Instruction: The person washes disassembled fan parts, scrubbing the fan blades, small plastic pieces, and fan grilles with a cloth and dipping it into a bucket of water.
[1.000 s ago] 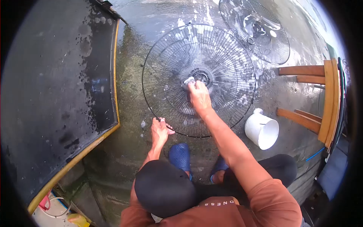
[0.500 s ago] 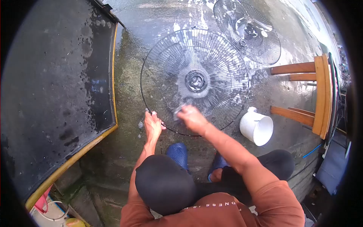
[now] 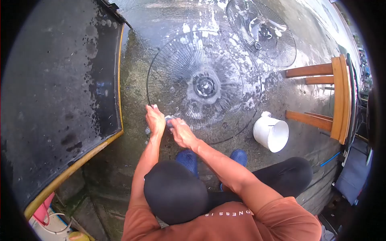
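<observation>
A large round wire fan grille [image 3: 217,108] lies on the wet concrete, its wires blurred by motion. My left hand [image 3: 155,119] is closed on the grille's rim at the lower left. Just right of it, my right hand [image 3: 181,133] is closed round a small soapy pad [image 3: 169,120], at the grille's lower left edge. Most of the pad is hidden by the fingers. White suds are scattered on the floor around the grille.
A second fan grille [image 3: 277,48] with fan parts on it lies at the upper right. A white bucket [image 3: 271,134] lies tipped at the right, near a wooden stool [image 3: 339,100]. A dark board [image 3: 60,92] with a yellow edge fills the left. Blue clogs [image 3: 187,161] are below.
My right hand has moved with the pad from the grille's hub down and left to its rim. My left hand has shifted up and left along with the rim, and the grille looks turned.
</observation>
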Demonstrator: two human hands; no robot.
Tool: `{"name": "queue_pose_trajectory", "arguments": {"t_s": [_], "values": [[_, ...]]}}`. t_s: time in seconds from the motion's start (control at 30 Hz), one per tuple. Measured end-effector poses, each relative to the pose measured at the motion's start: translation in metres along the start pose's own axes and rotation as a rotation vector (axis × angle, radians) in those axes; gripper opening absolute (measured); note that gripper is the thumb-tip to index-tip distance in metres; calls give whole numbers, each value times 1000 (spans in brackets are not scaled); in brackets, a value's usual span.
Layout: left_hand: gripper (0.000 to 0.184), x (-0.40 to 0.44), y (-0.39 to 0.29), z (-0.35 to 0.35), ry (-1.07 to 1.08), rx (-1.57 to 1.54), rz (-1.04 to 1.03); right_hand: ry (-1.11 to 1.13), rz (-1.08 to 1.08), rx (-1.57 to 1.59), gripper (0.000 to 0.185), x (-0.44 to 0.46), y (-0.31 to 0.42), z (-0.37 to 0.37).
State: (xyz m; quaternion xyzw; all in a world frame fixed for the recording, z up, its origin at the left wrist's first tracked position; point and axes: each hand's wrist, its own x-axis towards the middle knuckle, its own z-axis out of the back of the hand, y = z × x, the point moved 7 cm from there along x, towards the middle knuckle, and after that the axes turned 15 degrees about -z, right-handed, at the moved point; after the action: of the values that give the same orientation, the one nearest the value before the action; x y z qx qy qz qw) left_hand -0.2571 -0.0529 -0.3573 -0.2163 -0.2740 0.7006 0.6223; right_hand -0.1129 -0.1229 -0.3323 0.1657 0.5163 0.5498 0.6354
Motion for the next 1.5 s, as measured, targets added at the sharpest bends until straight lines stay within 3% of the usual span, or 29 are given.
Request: {"name": "queue_pose_trajectory", "arguments": {"t_s": [0.13,0.2,0.3,0.4,0.5,0.53,0.57,0.6,0.7,0.73,0.77,0.8,0.87,0.9,0.93,1.0,1.07,1.2,1.23,1.3,1.33,1.4,1.5], "values": [[32,22,-13,23,124,112,64,149,278,-321,36,-11,-1,19],[31,38,-10,30,108,166,15,5,306,-514,35,-6,-28,56],[32,64,-21,55,-33,135,-12,-265,27,-610,34,15,-66,135],[35,53,10,48,-180,-121,-53,-431,-122,-698,36,28,-83,151],[36,-25,19,26,5,-207,184,-528,-168,-612,38,36,-86,147],[33,-56,15,16,44,-371,331,-556,-180,-566,39,37,-86,140],[29,-81,16,3,110,-482,393,-726,-104,-597,36,32,-76,131],[31,-94,12,-5,126,-637,491,-670,-119,-469,34,31,-66,123],[40,-86,12,-9,135,-581,580,-526,121,-326,28,17,-20,51],[42,-79,16,-8,156,-553,578,-423,222,-191,26,11,-2,26],[44,-74,23,-4,176,-521,573,-184,145,-45,25,15,3,-8],[45,-63,34,10,70,-364,370,-126,53,39,25,8,25,-8],[47,-50,48,25,-131,-47,-44,47,110,139,29,22,31,-19],[46,-49,31,34,101,-343,421,46,218,-37,32,30,32,-16],[45,-50,36,33,109,-344,367,48,320,-212,35,39,29,-9],[43,-46,55,25,109,-353,255,-252,443,-285,26,70,17,32],[43,-40,45,30,136,-262,285,-483,185,-461,23,94,6,84],[51,-38,48,15,79,-252,343,-524,51,-232,32,101,12,47],[53,-36,46,14,64,-252,352,-395,5,-269,30,99,21,24],[58,-32,38,23,38,-258,340,-47,166,-25,33,91,42,-32],[61,-27,28,33,25,-267,317,-27,104,221,35,79,50,-38],[51,-26,16,38,20,-316,272,32,58,225,34,73,53,-33],[36,-29,42,22,61,-202,214,51,145,-58,31,78,37,-10]]}}
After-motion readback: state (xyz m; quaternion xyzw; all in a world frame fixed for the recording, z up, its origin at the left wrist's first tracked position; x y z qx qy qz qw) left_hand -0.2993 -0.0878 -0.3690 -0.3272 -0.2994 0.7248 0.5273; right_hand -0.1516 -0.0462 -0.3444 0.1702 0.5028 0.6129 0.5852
